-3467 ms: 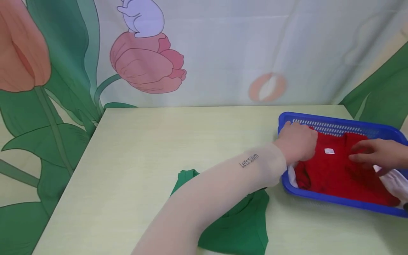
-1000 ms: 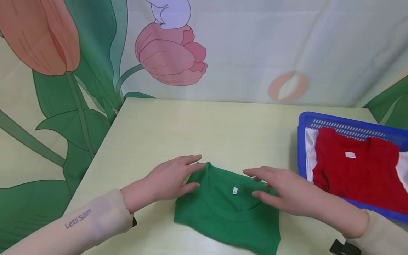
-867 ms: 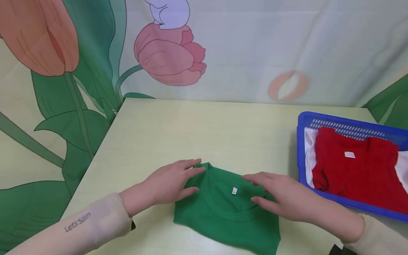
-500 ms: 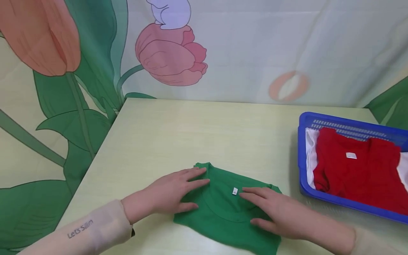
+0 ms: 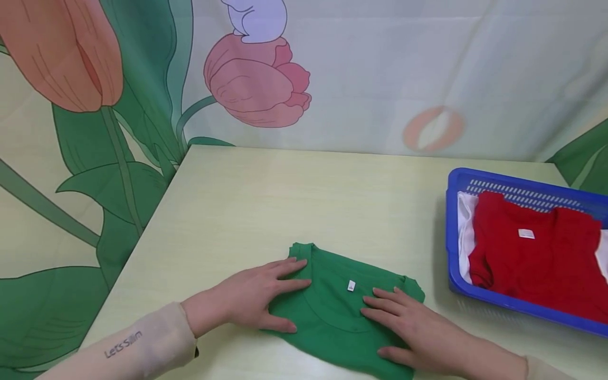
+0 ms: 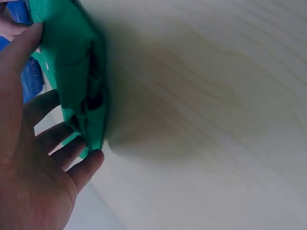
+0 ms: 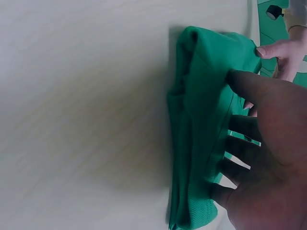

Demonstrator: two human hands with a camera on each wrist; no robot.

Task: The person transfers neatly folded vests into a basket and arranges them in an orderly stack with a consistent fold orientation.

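Observation:
A folded green T-shirt [image 5: 334,311] lies on the table, its neckline facing up with a small white label [image 5: 351,285] inside. My left hand [image 5: 258,295] rests on its left side, fingers spread and mostly straight. On the right side lies my right hand [image 5: 415,332], also flat with fingers extended. Up close in the left wrist view, the fingertips of the left hand [image 6: 33,158] sit along the layered edge of the shirt [image 6: 67,52]. The right wrist view shows the right hand's [image 7: 268,143] fingers touching the top of the folded layers [image 7: 204,115].
To the right stands a blue plastic basket [image 5: 453,237] with a folded red garment [image 5: 541,264] on top of white cloth [image 5: 466,216]. The pale table [image 5: 304,195] ends at a printed curtain [image 5: 351,79] with tulips behind it.
Both hands have moved from the basket to the green shirt, then lowered onto it and slid slightly towards the near side. The red garment stays in the basket.

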